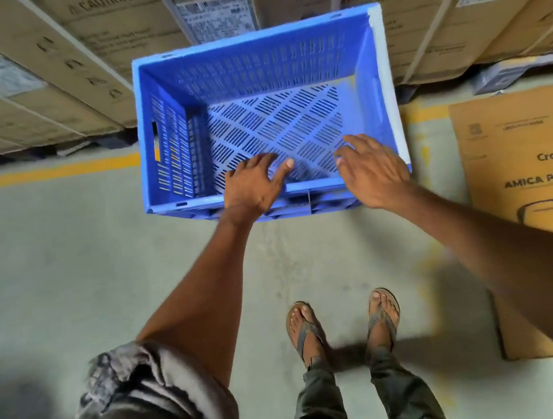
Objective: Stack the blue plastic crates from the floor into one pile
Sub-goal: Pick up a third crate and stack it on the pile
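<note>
While the blue crate point(267, 114) sits on top of the pile by the cartons point(45, 63), this looks like the setting-down step. The left hand point(253, 186) rests spread on its near rim; the right hand point(372, 172) hovers open over that rim, gripping nothing. Next, I'd guess, another crate must be fetched from the floor point(49, 252).

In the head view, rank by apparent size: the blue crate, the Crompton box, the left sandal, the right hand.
1. blue crate
2. Crompton box, partly cut off
3. right hand and left sandal: too alike to rank.
</note>
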The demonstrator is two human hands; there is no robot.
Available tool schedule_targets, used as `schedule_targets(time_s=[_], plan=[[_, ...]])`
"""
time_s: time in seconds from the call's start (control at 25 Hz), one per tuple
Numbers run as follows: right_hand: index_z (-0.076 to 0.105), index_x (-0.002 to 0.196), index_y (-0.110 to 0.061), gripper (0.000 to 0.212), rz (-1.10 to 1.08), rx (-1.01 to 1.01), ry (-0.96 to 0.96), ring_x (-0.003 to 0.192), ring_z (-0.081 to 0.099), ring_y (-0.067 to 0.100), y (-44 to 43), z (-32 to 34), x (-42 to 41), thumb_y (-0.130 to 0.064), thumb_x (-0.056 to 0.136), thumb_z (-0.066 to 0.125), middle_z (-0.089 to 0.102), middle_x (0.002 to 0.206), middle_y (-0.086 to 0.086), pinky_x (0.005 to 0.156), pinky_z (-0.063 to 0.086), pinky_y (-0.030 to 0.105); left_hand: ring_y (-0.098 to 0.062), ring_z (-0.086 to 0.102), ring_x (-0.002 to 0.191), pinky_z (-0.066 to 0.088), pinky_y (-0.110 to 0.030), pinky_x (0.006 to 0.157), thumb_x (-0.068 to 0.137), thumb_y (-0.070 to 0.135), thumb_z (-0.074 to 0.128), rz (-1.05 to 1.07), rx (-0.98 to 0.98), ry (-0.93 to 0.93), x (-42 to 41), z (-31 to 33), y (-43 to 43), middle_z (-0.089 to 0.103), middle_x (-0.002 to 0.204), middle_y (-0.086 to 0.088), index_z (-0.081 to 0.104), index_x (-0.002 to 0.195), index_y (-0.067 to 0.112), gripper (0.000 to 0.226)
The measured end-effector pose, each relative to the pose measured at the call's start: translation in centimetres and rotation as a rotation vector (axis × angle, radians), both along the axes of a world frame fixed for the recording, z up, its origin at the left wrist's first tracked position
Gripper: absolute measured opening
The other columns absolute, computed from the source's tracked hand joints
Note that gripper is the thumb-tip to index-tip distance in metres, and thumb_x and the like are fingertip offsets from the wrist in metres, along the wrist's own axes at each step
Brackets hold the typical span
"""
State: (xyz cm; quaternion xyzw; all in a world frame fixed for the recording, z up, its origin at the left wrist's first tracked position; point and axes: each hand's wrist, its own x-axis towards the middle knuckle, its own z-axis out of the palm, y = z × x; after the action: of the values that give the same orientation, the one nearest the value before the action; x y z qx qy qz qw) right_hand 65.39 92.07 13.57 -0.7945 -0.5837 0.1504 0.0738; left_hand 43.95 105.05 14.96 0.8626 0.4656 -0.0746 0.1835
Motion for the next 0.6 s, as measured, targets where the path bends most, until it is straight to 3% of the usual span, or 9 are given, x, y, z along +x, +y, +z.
schedule_targets(time_s=[0.08, 0.32, 0.48, 0.6], plan=[[0.049, 0.140, -0.014, 0.049, 0.012, -0.004, 0.018, 0.143, 0.027, 0.030, 1.0, 0.9, 0.4, -0.038, 0.098, 0.045, 0.034, 0.154, 0.013, 0.114, 0.028, 0.047, -0.019, 0.042, 0.135, 0.033, -0.046, 0.107, 0.092, 0.073, 0.036, 0.035, -0.002, -0.065, -0.4, 0.2, 0.8, 0.046, 0.148, 0.008, 0.046, 0.142, 0.034, 0.065], [0.029, 0.152, -0.012, 0.067, 0.128, -0.038, -0.079, 0.147, 0.016, 0.029, 10.1, 4.1, -1.2, -0.036, 0.095, 0.054, 0.019, 0.161, 0.011, 0.118, 0.021, 0.045, -0.024, 0.042, 0.134, 0.033, -0.044, 0.107, 0.092, 0.047, 0.055, 0.096, 0.278, -0.164, -3.0, 2.4, 5.9, 0.046, 0.146, -0.001, 0.044, 0.144, 0.022, 0.058], [0.015, 0.156, -0.016, 0.077, 0.194, -0.012, -0.143, 0.150, 0.006, 0.024, 18.0, 4.5, -2.1, -0.037, 0.094, 0.054, 0.006, 0.164, 0.004, 0.120, 0.014, 0.042, -0.028, 0.021, 0.148, 0.013, -0.058, 0.116, 0.090, 0.040, 0.055, 0.260, 0.388, 0.004, -5.3, 3.2, 12.6, 0.027, 0.160, -0.003, 0.034, 0.150, 0.034, 0.064], [0.003, 0.157, -0.016, 0.085, 0.281, 0.000, -0.178, 0.151, -0.001, 0.023, 25.4, 4.1, -2.3, -0.043, 0.094, 0.053, -0.003, 0.165, 0.001, 0.121, 0.008, 0.044, -0.038, 0.013, 0.149, 0.012, -0.066, 0.114, 0.092, 0.041, 0.056, 0.384, 0.364, 0.087, -7.8, 2.4, 17.2, 0.014, 0.165, -0.002, 0.024, 0.154, 0.038, 0.070]])
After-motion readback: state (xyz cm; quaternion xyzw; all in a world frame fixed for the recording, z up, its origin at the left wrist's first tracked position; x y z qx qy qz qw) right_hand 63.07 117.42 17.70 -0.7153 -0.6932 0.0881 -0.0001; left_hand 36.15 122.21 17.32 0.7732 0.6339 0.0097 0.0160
